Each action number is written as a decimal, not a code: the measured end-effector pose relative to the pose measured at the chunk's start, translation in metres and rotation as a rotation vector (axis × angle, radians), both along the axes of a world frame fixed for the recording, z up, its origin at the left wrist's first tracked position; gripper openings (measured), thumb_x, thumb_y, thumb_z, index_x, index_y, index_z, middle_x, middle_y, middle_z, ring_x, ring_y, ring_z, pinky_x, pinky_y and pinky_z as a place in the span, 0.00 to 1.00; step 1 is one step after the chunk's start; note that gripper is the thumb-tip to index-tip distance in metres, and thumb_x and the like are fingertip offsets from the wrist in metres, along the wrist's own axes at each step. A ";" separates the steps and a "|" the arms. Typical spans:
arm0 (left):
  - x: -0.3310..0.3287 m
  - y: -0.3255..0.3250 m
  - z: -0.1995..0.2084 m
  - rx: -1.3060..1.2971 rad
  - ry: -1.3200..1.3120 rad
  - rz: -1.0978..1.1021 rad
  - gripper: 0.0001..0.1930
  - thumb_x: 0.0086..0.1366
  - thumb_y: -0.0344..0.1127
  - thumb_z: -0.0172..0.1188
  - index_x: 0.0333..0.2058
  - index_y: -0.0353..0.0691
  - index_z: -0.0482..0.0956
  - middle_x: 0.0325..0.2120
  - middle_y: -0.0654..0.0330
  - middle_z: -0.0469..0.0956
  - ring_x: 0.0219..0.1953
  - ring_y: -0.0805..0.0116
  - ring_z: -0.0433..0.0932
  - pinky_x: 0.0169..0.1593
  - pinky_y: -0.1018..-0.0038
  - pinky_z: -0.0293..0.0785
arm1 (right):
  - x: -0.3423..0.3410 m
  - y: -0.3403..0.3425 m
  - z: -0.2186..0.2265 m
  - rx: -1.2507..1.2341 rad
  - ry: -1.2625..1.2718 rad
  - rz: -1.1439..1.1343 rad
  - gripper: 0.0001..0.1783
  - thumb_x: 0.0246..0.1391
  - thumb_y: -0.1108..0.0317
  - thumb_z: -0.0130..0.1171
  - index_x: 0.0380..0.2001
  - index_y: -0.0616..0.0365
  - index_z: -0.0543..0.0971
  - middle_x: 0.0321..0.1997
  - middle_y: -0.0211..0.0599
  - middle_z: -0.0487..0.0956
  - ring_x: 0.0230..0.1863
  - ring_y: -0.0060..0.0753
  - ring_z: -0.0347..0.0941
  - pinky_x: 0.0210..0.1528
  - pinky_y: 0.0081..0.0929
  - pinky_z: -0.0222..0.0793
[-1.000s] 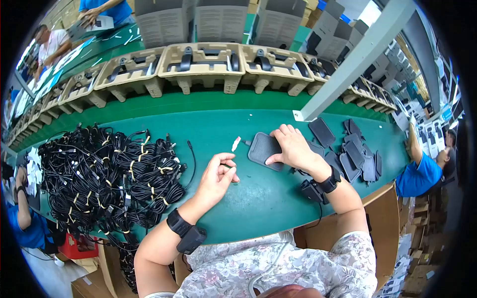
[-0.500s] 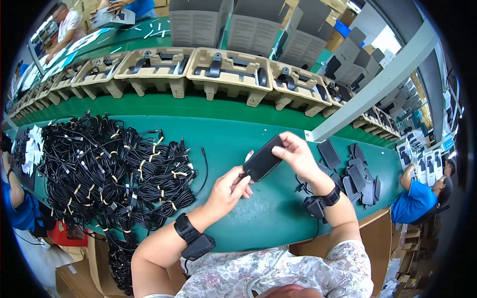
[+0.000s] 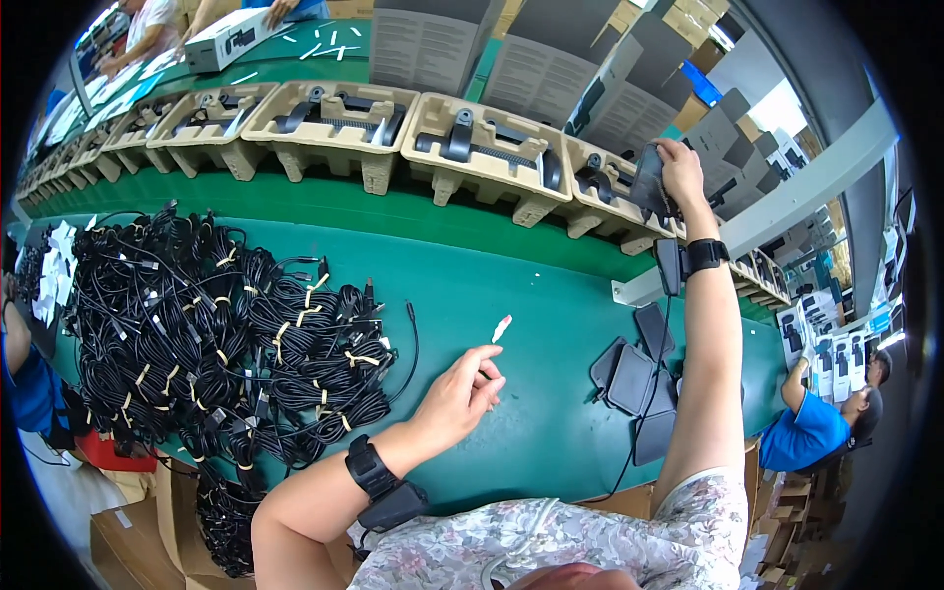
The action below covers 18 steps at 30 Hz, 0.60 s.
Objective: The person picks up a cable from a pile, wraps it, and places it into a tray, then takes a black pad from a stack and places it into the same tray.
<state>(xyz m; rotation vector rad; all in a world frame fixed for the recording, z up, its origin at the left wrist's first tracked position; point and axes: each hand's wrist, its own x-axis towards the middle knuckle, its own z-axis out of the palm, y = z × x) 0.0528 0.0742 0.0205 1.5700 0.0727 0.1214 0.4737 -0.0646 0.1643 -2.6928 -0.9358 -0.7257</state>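
Observation:
My right hand (image 3: 680, 172) reaches far out to the row of moulded trays, gripping a flat black rectangular case (image 3: 648, 179) with rounded corners. The case is held on edge over a tray (image 3: 612, 208) that carries black parts; whether it touches the tray I cannot tell. Over the green table, my left hand (image 3: 457, 401) hangs with loosely curled fingers, thumb and forefinger apart, and nothing shows in it. Just beyond its fingertips lies a small white-and-red strip (image 3: 501, 328). More flat black cases (image 3: 629, 379) lie in a pile under my right forearm.
Bundled black cables (image 3: 226, 344) cover the table's left side. A slanted grey metal post (image 3: 777, 211) rises beside my right wrist. Tall grey printed boxes (image 3: 433, 49) stand behind the trays. Co-workers are at far left and right; one handles a white box (image 3: 228, 41).
My right hand has carried the black case from in front of me out to the trays. My left hand has let go of it and stayed near its place.

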 end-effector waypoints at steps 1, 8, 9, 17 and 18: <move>-0.001 0.001 0.000 -0.002 0.005 0.001 0.18 0.63 0.27 0.48 0.51 0.34 0.58 0.33 0.57 0.68 0.29 0.71 0.76 0.31 0.77 0.74 | 0.005 0.001 0.001 0.014 -0.025 -0.012 0.12 0.55 0.61 0.47 0.40 0.43 0.77 0.36 0.42 0.75 0.41 0.49 0.68 0.45 0.41 0.64; 0.000 0.005 -0.006 -0.011 0.012 0.044 0.18 0.63 0.26 0.48 0.51 0.35 0.58 0.33 0.58 0.68 0.29 0.71 0.76 0.32 0.77 0.74 | 0.026 0.019 -0.026 -0.066 0.023 0.009 0.12 0.55 0.62 0.46 0.39 0.41 0.77 0.36 0.44 0.75 0.42 0.49 0.68 0.45 0.42 0.65; -0.003 0.006 -0.008 -0.011 0.006 0.046 0.18 0.63 0.26 0.48 0.51 0.35 0.58 0.33 0.58 0.68 0.29 0.71 0.75 0.32 0.77 0.74 | 0.021 0.023 -0.035 -0.074 -0.032 -0.033 0.13 0.55 0.62 0.45 0.40 0.42 0.77 0.36 0.45 0.75 0.42 0.50 0.68 0.45 0.42 0.64; -0.021 0.002 -0.022 0.062 -0.150 0.101 0.18 0.61 0.27 0.50 0.49 0.36 0.60 0.32 0.58 0.68 0.27 0.70 0.75 0.30 0.75 0.73 | 0.038 -0.023 -0.092 0.074 -0.113 0.188 0.16 0.55 0.60 0.44 0.44 0.52 0.74 0.42 0.47 0.74 0.45 0.48 0.69 0.46 0.41 0.64; -0.027 0.004 -0.024 0.119 -0.168 0.122 0.17 0.61 0.27 0.50 0.49 0.36 0.60 0.32 0.58 0.68 0.26 0.69 0.74 0.30 0.74 0.72 | 0.007 -0.001 -0.093 0.077 -0.094 0.233 0.16 0.55 0.60 0.44 0.44 0.52 0.74 0.42 0.47 0.74 0.45 0.48 0.69 0.46 0.41 0.64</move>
